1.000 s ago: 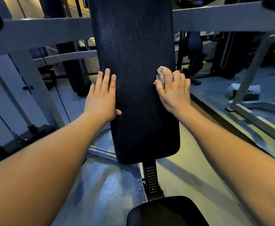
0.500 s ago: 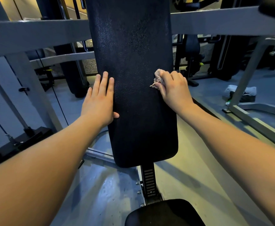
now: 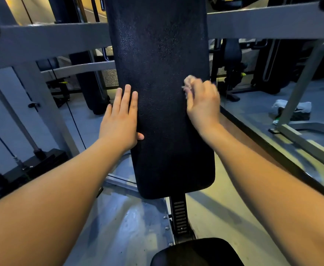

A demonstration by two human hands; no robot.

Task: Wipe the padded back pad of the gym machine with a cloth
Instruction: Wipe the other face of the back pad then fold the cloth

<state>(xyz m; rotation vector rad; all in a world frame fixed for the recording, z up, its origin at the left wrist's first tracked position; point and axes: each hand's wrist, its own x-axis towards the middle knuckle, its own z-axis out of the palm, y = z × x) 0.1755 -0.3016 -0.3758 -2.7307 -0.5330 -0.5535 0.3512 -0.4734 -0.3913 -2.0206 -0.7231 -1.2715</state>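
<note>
Tall black textured vinyl back pad (image 3: pixel 161 104) upright dead ahead, long axis vertical. Right hand (image 3: pixel 203 104) clutches small pale crumpled cloth (image 3: pixel 188 81) at pad's right edge; left hand (image 3: pixel 121 120) flat, braces left edge. Unwiped centre nearer right hand.

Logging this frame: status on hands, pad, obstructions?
Left hand flat on black textured padded back pad, left edge. Right hand grips pale crumpled cloth at its right edge, blurred. No obstruction visible on pad.

Single head-worn wide-angle view, looking forward and down, close to the upright back pad (image 3: pixel 161 96)
</note>
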